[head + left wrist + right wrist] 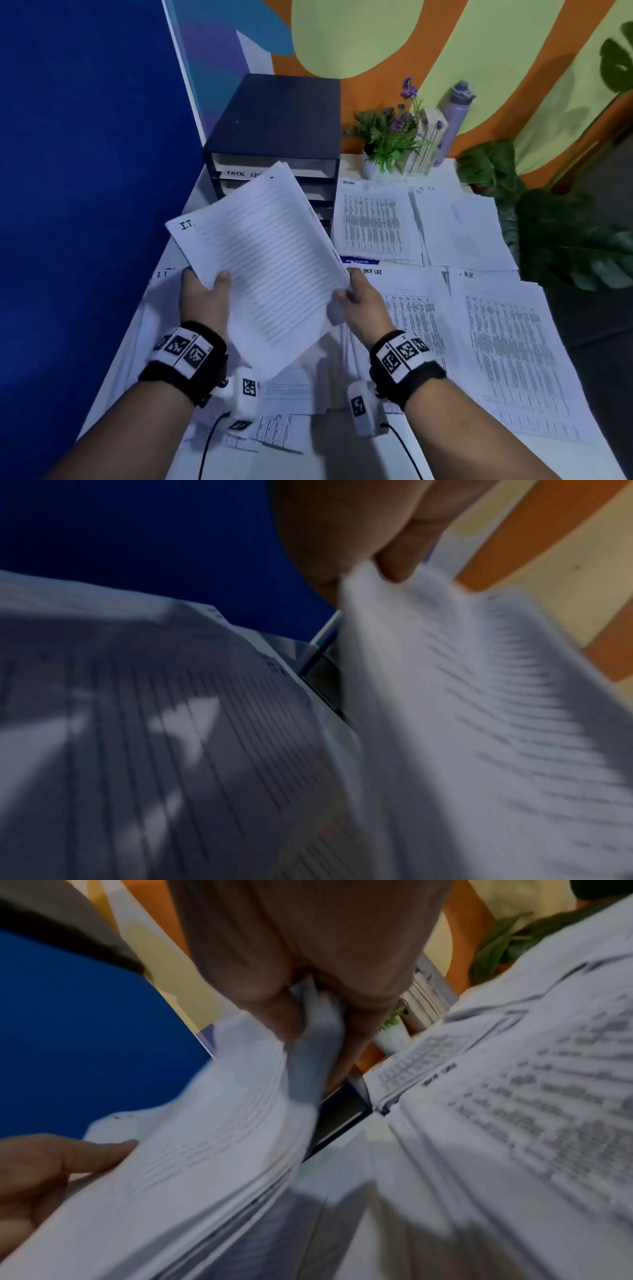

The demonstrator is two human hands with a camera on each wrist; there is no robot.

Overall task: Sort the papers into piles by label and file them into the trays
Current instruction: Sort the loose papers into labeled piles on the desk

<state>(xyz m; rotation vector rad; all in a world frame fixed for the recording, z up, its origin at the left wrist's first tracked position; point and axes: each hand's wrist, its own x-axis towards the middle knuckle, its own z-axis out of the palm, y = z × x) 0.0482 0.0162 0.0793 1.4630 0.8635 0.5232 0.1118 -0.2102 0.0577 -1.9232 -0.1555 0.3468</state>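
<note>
Both hands hold a stack of lined papers (260, 253) marked "I.T." above the table, tilted up toward the trays. My left hand (205, 291) grips its left edge, thumb on top. My right hand (356, 294) pinches its right edge, the sheets bunched between thumb and fingers (284, 1015). The same stack (479, 723) shows blurred in the left wrist view, and in the right wrist view the stack (205, 1137) shows as layered sheet edges. A dark tray unit (274, 137) with several drawers stands behind, one labelled "TASK LIST". Sorted piles lie on the table: "ADMIN" (373, 219), "IT" (459, 226), "TASK LIST" (411, 315), "HR" (507, 342).
A blue partition (85, 171) runs along the left. A small potted plant (387, 137), a wooden block and a lilac bottle (455, 113) stand at the back. Big green leaves (548, 222) crowd the right side. More sheets (281, 431) lie near the front edge.
</note>
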